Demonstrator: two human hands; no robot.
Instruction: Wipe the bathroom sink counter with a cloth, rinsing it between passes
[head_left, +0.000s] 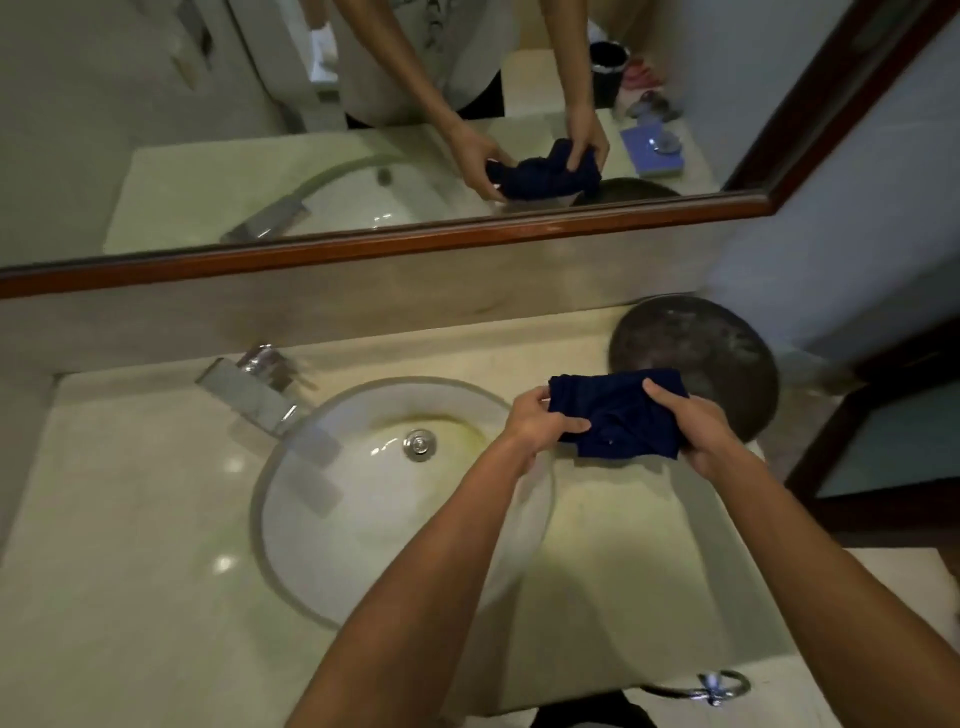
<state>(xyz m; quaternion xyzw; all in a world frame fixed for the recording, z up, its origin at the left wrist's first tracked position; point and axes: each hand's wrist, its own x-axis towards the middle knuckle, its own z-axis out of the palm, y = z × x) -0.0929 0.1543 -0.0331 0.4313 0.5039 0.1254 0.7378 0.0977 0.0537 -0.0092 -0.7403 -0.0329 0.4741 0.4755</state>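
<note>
Both hands (540, 423) gripping navy cloth (618, 415) btwn sink (322, 519), dark round tray (727, 353)

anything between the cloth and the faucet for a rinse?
Nothing visible. Both hands, left and right, hold the cloth over the counter right of the basin; the faucet lies left across the open basin.
</note>
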